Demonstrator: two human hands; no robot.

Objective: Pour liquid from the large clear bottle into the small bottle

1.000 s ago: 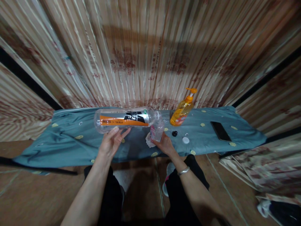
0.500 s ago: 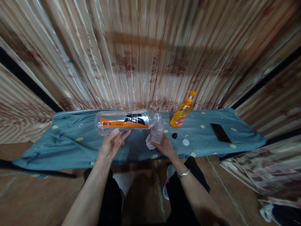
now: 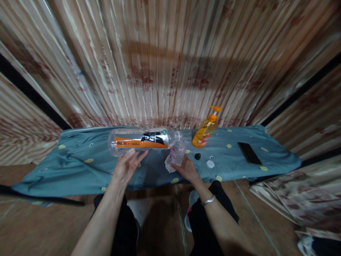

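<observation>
Lettering on the big bottle (image 3: pixel 141 140) (orange-black label) we cannot read; left hand (image 3: pixel 127 166) holds it sideways, right hand (image 3: pixel 187 168) grips small bottle (image 3: pixel 177 152) at three o'clock.

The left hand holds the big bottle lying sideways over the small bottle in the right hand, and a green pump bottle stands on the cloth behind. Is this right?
One detail is wrong: the pump bottle is orange, not green, as the head view shows. The rest holds: left hand, big bottle, small bottle, right hand, cloth.
</observation>
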